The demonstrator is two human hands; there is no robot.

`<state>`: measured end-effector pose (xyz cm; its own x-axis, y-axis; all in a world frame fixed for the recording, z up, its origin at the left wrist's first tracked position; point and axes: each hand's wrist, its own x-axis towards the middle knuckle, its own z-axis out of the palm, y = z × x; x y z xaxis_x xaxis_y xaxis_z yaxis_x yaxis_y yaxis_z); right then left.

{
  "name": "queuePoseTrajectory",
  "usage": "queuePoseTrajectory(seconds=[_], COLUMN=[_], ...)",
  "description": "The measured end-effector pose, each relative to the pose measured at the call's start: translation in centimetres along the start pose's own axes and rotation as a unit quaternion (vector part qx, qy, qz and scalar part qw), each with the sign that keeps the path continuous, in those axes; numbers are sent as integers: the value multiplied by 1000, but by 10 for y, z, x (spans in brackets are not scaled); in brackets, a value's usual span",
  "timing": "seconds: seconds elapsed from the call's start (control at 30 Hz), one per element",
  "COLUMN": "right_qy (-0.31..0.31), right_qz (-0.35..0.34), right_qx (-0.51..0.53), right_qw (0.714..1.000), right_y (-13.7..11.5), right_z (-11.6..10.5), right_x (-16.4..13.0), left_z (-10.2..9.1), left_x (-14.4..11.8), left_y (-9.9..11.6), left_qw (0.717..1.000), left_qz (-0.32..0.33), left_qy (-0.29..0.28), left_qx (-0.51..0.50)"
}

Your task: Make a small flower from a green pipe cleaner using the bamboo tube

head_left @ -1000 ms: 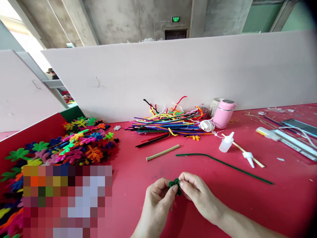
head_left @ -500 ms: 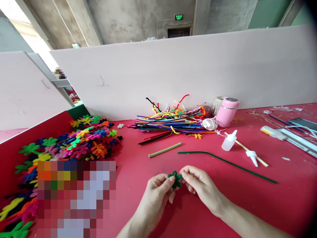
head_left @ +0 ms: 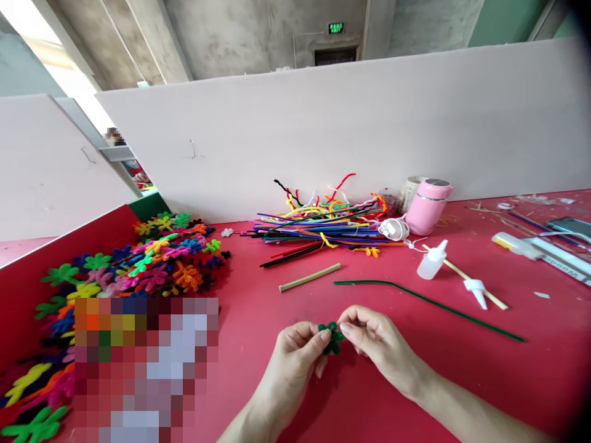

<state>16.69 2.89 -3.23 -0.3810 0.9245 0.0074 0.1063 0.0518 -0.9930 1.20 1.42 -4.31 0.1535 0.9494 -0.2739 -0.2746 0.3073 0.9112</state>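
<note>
The green flower [head_left: 331, 336] shows more of itself now: a second ago the left hand [head_left: 295, 357] and right hand [head_left: 373, 344] covered most of it, and now its petals stand clear between the fingertips. Both hands have shifted slightly up and right on the desk [head_left: 462, 369].

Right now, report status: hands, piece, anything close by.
Left hand and right hand both pinching green flower above red table. Long green stem lies just beyond. Stick apart.
</note>
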Motion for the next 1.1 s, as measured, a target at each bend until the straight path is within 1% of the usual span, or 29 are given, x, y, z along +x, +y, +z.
queuePoseTrajectory(seconds=[0.1, 0.17, 0.33, 0.4, 0.47, 0.53, 0.57, 0.63, 0.7, 0.77, 0.87, 0.97, 1.1], right_qy=[-9, -7, 1, 8, 14, 10, 5, -10, -23, -36, -69, -95, -98], right_qz=[-13, -21, -37, -36, -30, -22, -19, -20, -32, -63, -146, -213, -268], right_qx=[-7, -19, -44, -50, -50, -47, -45, -46, -48, -60, -97, -145, -252], right_qw=[1000, 1000, 998, 998, 998, 999, 999, 999, 998, 996, 982, 962, 925], right_y=[-1, -1, -3, -3, -4, -3, -3, -3, -3, -4, -7, -9, -7], right_z=[0, 0, 3, 4, 5, 5, 4, 1, -4, -9, -15, -19, -20], right_x=[-1, -1, -3, -3, -2, -2, -2, -1, -1, -1, 0, 0, 0], left_z=[3, 7, 9, 9, 9, 8, 7, 5, 2, 0, -2, -3, -3], left_x=[-3, -6, -9, -9, -9, -9, -9, -8, -7, -7, -7, -8, -8], left_y=[3, 7, 10, 9, 8, 9, 9, 11, 13, 16, 20, 23, 23], left_qw=[995, 991, 989, 988, 988, 993, 996, 999, 994, 987, 981, 978, 979], left_qz=[9, 10, 28, 44, 45, 22, 5, -32, -63, -88, -107, -127, -136], left_qy=[4, 2, -7, -14, -13, -7, -8, -29, -64, -87, -115, -133, -131], left_qx=[97, 136, 142, 149, 147, 118, 87, 5, -68, -107, -116, -100, -82])
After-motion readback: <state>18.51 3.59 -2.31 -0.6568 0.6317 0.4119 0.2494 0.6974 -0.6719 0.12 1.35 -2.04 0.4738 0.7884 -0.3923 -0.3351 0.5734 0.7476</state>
